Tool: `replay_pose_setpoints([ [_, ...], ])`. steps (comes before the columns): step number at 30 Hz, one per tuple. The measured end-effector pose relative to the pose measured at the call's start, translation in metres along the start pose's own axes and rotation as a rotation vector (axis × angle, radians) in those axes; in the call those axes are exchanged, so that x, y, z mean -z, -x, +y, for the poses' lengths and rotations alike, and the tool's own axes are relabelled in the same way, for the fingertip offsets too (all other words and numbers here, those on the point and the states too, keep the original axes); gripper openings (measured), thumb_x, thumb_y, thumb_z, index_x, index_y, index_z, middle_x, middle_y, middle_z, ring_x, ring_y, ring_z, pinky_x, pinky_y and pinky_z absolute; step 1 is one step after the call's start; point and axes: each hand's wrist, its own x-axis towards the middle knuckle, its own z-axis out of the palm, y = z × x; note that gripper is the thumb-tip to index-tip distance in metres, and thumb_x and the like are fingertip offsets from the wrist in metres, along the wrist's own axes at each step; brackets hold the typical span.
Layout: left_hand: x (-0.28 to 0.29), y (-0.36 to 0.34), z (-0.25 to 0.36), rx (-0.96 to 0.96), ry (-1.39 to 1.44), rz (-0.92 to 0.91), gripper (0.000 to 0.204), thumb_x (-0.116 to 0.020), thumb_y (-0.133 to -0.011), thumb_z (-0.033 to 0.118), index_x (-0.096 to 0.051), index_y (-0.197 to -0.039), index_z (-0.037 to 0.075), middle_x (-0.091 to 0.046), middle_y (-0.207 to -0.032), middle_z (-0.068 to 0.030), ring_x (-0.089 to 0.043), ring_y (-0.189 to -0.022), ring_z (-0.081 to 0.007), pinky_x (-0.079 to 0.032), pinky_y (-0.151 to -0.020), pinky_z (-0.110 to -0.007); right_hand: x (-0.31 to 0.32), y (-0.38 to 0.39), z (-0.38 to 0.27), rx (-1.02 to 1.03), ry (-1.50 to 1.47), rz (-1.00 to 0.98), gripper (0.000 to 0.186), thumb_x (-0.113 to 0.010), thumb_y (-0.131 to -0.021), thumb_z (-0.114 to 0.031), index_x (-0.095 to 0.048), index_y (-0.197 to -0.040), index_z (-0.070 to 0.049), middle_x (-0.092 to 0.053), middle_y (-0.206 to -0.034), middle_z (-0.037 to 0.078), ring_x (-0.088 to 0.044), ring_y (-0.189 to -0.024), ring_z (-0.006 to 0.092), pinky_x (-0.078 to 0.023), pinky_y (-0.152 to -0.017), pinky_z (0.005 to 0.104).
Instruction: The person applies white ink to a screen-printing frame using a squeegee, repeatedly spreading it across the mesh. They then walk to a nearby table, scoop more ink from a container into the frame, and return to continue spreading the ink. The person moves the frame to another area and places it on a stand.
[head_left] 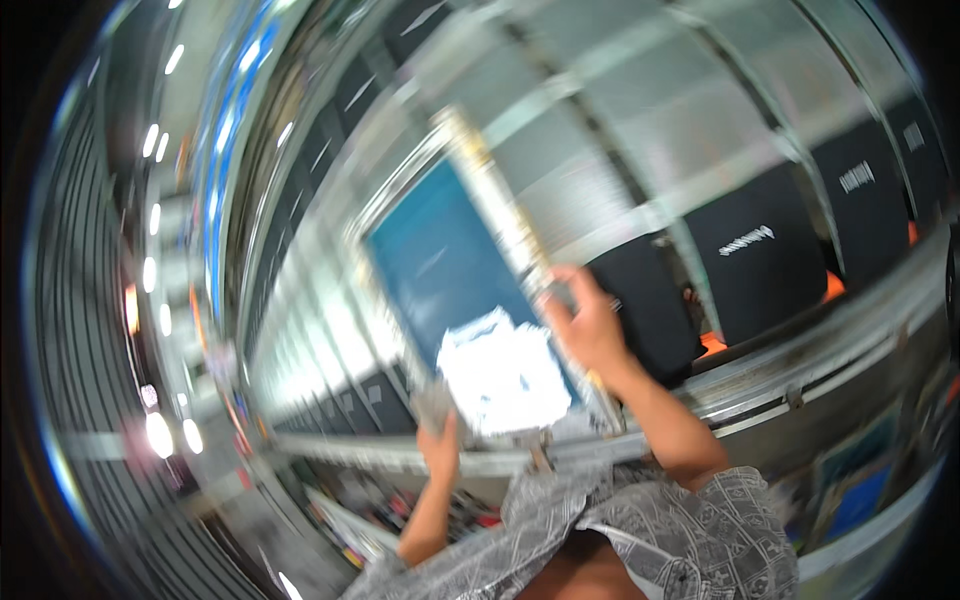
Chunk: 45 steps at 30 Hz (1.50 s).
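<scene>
A screen printing frame [452, 245] with a blue mesh stands tilted in front of me. Its pale, worn rim looks taped, and a bright white patch [508, 372] covers the lower part of the mesh; I cannot tell if that is ink or glare. My left hand [438, 442] is closed at the frame's lower left corner, against a grey blocky piece [433, 403]. Higher on the right side, my right hand [592, 328] grips the rim, with a small grey piece [561, 294] by its fingers. Motion blurs the finger details.
Beyond the frame runs a long sloping rack of boards carrying black fabric panels [762, 250], some with white prints. Orange bits [712, 343] show beneath them. A metal rail [830, 350] edges the rack near me. Cluttered shelves [850, 490] lie below; an aisle with lights stretches left.
</scene>
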Motion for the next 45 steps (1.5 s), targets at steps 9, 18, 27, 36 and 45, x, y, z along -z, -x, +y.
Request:
replay_pose_setpoints([
  [9,-0.034,0.038,0.028,0.025,-0.100,0.218,0.031,-0.076,-0.084,0.030,-0.072,-0.100,0.003,-0.073,-0.089,-0.0183,-0.070,-0.085,-0.0396,-0.053,-0.077,-0.048,-0.015,0.012,-0.001,0.106,0.405,0.019,0.028,-0.064,-0.095,-0.029,-0.067,-0.112,-0.007,-0.074,-0.096,0.019,-0.071,-0.092,0.0383,-0.053,-0.082,0.0429],
  [18,0.008,0.003,0.026,-1.027,-0.249,-0.126,0.031,-0.080,-0.068,0.007,-0.069,-0.096,0.011,-0.066,-0.088,-0.0037,-0.062,-0.086,-0.0278,-0.044,-0.080,-0.041,-0.012,0.017,-0.013,0.129,0.536,0.093,0.029,-0.060,-0.099,-0.031,-0.069,-0.107,-0.004,-0.073,-0.092,0.019,-0.072,-0.090,0.0350,-0.052,-0.081,0.0413],
  [27,-0.018,-0.008,0.001,-0.966,-0.284,-0.150,0.021,-0.082,-0.067,0.018,-0.073,-0.085,0.014,-0.067,-0.081,-0.0030,-0.066,-0.077,-0.0259,-0.049,-0.074,-0.040,-0.018,0.009,0.006,0.116,0.614,0.148,0.031,-0.060,-0.099,-0.032,-0.069,-0.110,-0.004,-0.073,-0.093,0.018,-0.071,-0.089,0.0328,-0.052,-0.081,0.0403],
  [36,0.007,-0.073,0.032,-0.846,-0.239,-0.388,0.022,-0.083,-0.073,0.032,-0.074,-0.082,0.013,-0.071,-0.080,-0.0070,-0.069,-0.077,-0.0333,-0.055,-0.071,-0.046,-0.010,-0.004,0.009,0.143,0.995,-0.013,0.032,-0.063,-0.098,-0.033,-0.070,-0.113,-0.005,-0.072,-0.100,0.018,-0.070,-0.094,0.0316,-0.053,-0.084,0.0409],
  [45,0.004,-0.166,0.085,-0.825,-0.320,-0.390,0.026,-0.085,-0.070,0.031,-0.075,-0.085,0.013,-0.071,-0.075,-0.0103,-0.068,-0.075,-0.0344,-0.053,-0.070,-0.047,-0.149,-0.007,-0.101,0.196,1.231,-0.907,0.031,-0.077,-0.084,-0.025,-0.071,-0.105,-0.003,-0.073,-0.091,0.019,-0.070,-0.089,0.0379,-0.054,-0.078,0.0457],
])
